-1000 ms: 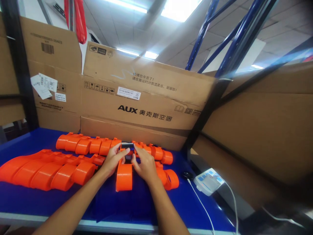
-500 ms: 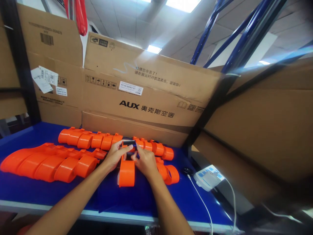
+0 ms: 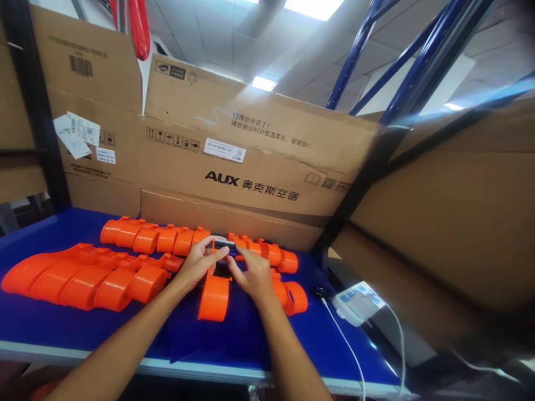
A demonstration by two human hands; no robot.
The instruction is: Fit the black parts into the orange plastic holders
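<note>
Both my hands are raised over the middle of the table around an orange plastic part (image 3: 214, 299) with a short, wide ring at its lower end. Across its top lies a small dark cylindrical piece (image 3: 224, 244). My left hand (image 3: 199, 263) grips the orange part from the left, thumb pressed on the dark piece. On the other side, my right hand (image 3: 254, 274) pinches the right end of the dark piece between thumb and index finger. How the two pieces meet is partly covered by my fingers.
Similar orange parts lie in a back row (image 3: 167, 239) and a front-left row (image 3: 79, 281), more at right (image 3: 296, 298). A clear plastic case (image 3: 358, 303), white cable (image 3: 345, 345) and black round object (image 3: 321, 292) lie right on the blue tabletop (image 3: 137, 328). Cardboard (image 3: 251, 161) stands behind.
The orange part has tilted slightly, its ring swinging a little left. The dark piece has turned, showing a pale strip. My right fingers have shifted and the thumb has straightened.
</note>
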